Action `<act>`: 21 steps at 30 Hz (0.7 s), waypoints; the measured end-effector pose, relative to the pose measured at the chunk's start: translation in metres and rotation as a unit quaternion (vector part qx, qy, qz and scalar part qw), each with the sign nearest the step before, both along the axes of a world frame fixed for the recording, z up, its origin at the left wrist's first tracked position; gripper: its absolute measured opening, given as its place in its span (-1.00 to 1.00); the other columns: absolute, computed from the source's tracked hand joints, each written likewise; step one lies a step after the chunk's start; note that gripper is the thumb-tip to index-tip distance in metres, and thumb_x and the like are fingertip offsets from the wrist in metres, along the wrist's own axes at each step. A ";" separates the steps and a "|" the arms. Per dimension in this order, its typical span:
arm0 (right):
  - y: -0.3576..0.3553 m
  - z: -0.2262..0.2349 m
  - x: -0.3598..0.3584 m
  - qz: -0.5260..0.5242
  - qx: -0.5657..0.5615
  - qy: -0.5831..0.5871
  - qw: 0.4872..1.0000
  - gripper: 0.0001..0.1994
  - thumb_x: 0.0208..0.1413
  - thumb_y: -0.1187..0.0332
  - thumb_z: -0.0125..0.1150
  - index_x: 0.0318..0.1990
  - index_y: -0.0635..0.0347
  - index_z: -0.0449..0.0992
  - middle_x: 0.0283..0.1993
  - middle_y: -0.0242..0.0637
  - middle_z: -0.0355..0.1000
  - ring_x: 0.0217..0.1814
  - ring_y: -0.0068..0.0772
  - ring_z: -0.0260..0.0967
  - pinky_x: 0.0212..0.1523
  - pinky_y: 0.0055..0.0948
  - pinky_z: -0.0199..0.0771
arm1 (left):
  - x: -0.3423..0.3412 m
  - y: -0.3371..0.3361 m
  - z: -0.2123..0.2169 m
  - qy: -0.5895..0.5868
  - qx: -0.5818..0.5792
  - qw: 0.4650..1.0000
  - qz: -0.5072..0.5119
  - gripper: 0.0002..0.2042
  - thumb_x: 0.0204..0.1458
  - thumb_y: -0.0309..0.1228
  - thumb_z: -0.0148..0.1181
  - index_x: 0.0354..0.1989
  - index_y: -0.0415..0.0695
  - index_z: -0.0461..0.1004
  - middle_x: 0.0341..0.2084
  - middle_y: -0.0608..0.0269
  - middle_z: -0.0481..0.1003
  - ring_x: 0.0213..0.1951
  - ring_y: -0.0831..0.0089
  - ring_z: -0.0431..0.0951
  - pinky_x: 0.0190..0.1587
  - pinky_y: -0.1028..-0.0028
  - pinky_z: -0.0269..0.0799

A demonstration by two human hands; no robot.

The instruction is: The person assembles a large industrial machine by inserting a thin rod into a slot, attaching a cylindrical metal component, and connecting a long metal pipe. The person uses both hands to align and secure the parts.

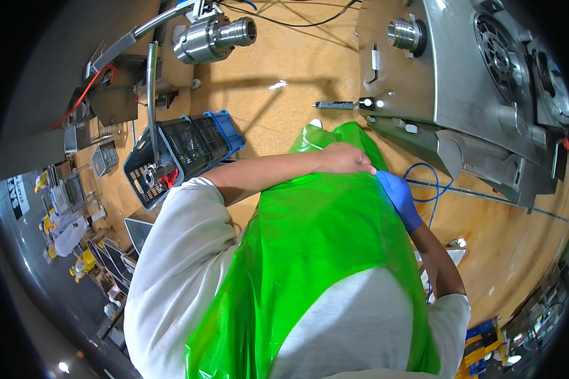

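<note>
My bare left hand [344, 158] is closed in front of the green plastic apron [322, 221] that I wear. Its fingertips meet the tip of a blue glove [403, 194], which covers my right hand [395, 189]. The two hands touch at about the middle of my lower body. What lies between the left fingertips is too small to make out. The right hand's fingers point up and left toward the left hand; how far they are bent is hidden by the glove and the angle.
Black and blue plastic crates [189, 148] stand at the left. A steel pipe fitting [215, 38] hangs above them at the upper left. A large steel machine [404, 69] fills the upper right, with a blue hose [436, 189] on the tan floor [278, 76] below. Other people in white are far left.
</note>
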State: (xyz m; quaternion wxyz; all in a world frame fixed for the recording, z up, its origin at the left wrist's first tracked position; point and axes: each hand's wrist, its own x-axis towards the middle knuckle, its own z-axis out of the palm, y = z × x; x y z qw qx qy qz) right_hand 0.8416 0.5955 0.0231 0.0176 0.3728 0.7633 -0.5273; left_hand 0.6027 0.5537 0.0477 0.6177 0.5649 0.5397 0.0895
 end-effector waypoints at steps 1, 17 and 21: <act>0.001 0.003 -0.001 0.000 -0.024 0.005 1.000 -0.67 0.27 0.14 -0.05 -0.19 0.23 0.51 -0.37 0.09 0.44 -0.38 0.09 0.41 -0.40 -0.13 0.35 | -0.003 0.001 0.003 -0.006 0.001 1.000 -0.003 -0.55 0.18 0.08 -0.05 -0.35 -0.06 0.56 -0.53 0.09 0.49 -0.41 0.18 0.50 -0.27 0.28 0.37; 0.031 0.044 -0.018 0.111 0.013 -0.078 0.991 -0.65 0.32 0.11 -0.21 -0.12 0.20 0.39 -0.39 0.09 0.43 -0.35 0.15 0.43 -0.32 0.00 0.39 | -0.001 0.027 0.004 0.026 0.055 0.987 -0.152 -0.62 0.27 -0.08 -0.22 0.02 -0.02 0.43 -0.21 -0.06 0.52 -0.13 -0.06 0.48 -0.03 0.10 0.34; 0.022 0.042 -0.021 0.136 0.116 -0.117 0.977 -0.72 0.33 0.15 -0.25 -0.15 0.18 0.28 -0.43 0.10 0.44 -0.39 0.19 0.44 -0.42 0.07 0.41 | 0.000 0.031 0.011 0.059 0.074 0.981 -0.172 -0.63 0.27 -0.07 -0.21 -0.01 0.00 0.44 -0.29 -0.08 0.52 -0.19 -0.09 0.49 -0.10 0.06 0.36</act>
